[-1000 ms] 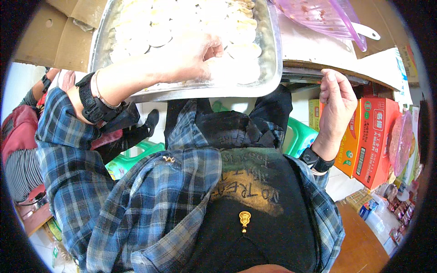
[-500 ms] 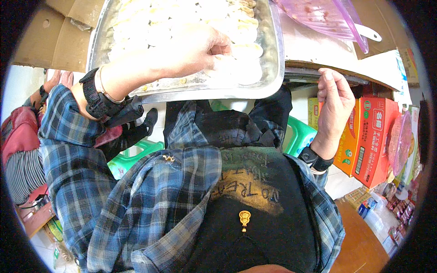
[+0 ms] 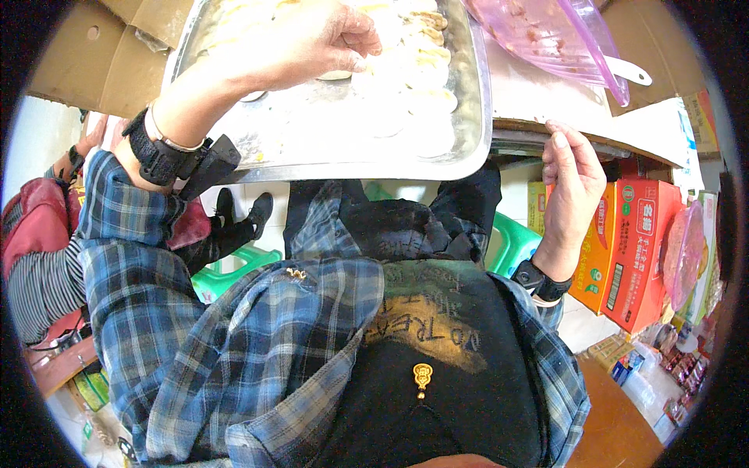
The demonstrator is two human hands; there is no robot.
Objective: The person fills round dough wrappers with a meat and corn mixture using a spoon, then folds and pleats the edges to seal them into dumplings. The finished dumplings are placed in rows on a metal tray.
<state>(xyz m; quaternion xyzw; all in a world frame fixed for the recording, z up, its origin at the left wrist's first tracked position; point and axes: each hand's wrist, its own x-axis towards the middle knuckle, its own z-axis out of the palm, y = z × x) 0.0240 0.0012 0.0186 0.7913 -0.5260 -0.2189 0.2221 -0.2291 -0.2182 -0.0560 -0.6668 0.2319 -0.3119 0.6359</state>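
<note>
Head view, left hand point(image 3: 312, 39) fingers seemingly pinching a dumpling point(image 3: 335, 74), right hand point(image 3: 573, 183) open.

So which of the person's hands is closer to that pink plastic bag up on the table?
The right hand. It rests at the table edge just below the pink bag. The left hand is farther off, over the metal tray among the pale dough pieces.

One head-worn fisheye view looks steeply down the person's own chest and plaid shirt point(image 3: 234, 343), close in, with the metal tray point(image 3: 468, 117) on the worktop edge at the upper rim, edges bending outward
</note>
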